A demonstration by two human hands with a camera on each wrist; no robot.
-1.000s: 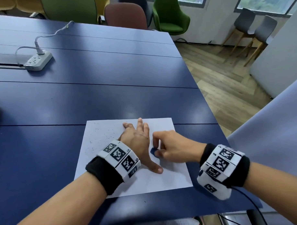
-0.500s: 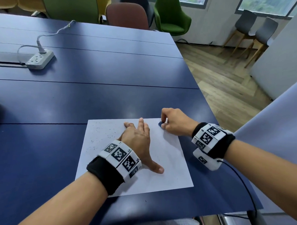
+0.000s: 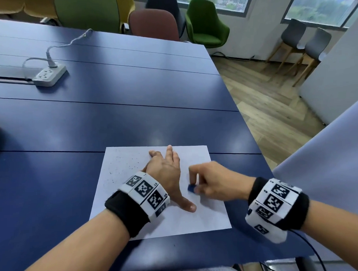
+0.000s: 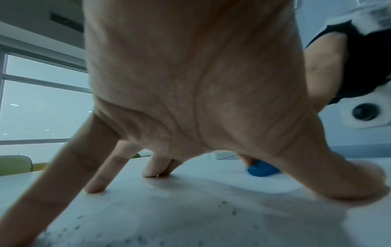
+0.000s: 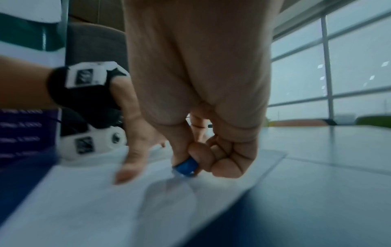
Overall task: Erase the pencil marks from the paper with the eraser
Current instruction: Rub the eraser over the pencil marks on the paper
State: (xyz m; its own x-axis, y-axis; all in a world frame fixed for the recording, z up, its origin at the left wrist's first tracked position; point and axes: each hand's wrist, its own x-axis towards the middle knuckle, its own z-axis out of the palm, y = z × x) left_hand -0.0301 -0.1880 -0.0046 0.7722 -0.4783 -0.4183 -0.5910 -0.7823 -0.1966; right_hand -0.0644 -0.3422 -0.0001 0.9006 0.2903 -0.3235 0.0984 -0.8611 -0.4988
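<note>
A white sheet of paper (image 3: 207, 217) lies flat at the near edge of a dark blue table (image 3: 112, 121), and every place below is given relative to that sheet. The left hand (image 3: 165, 172) rests on the middle of the paper with fingers straight and spread, thumb stretched toward the near edge, pressing down and grasping nothing. The right hand (image 3: 214, 182) sits over the right half of the paper, its thumb and fingers curled around a small blue eraser (image 3: 191, 188), with the eraser's lower face touching the sheet. The eraser lies just beside the left hand, in the gap between its thumb and forefinger, and pokes out past the right hand's fingertips toward the paper's centre. Dark crumbs (image 3: 124, 167) are scattered over the left half of the paper; whether pencil marks remain under or near the eraser cannot be told, as that area is blurred. The step in hand appears to be rubbing the right half. To do it well, the flat hand should likely pin the sheet firmly close to the rubbed spot, while the strokes stay short and run away from that hand, so the thin paper neither creases nor slides. A white power strip (image 3: 50, 76) lies on the table well beyond the paper's far left corner.
</note>
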